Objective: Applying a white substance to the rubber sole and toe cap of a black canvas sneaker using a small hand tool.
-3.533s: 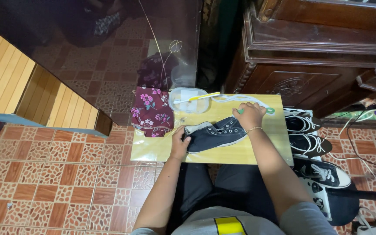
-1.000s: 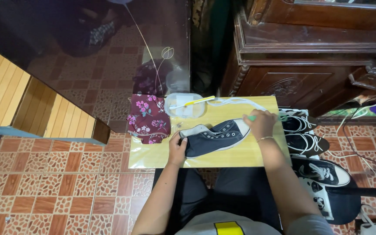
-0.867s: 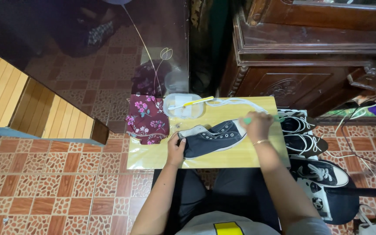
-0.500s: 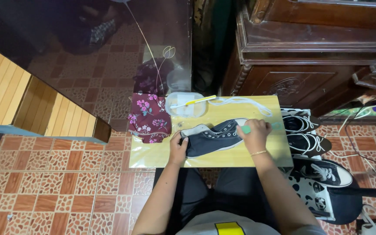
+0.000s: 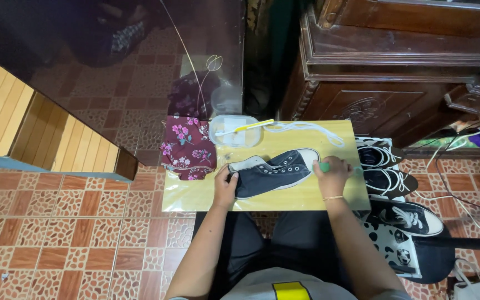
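While lying on its side across the pale wooden board [image 5: 195,197], dark canvas sneaker [image 5: 273,169] gripped at the heel by left hand [image 5: 226,186].
Right hand [image 5: 333,175] curled at the white rubber toe cap around a small green object [image 5: 324,166], mostly hidden, kind unclear. Laceless, metal eyelets showing; loose white lace [image 5: 306,129], clear tub [image 5: 233,130] and floral cloth [image 5: 187,147] behind.

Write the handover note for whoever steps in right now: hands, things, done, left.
Left hand: steadies the heel of the black sneaker on the yellow board.
Right hand: grip on a small green item at the white toe; what it is cannot be told.
Nearby: floral cloth, yellow brush in clear tub, loose white lace.
Done: lace out.
Left: other sneakers wait on the right.
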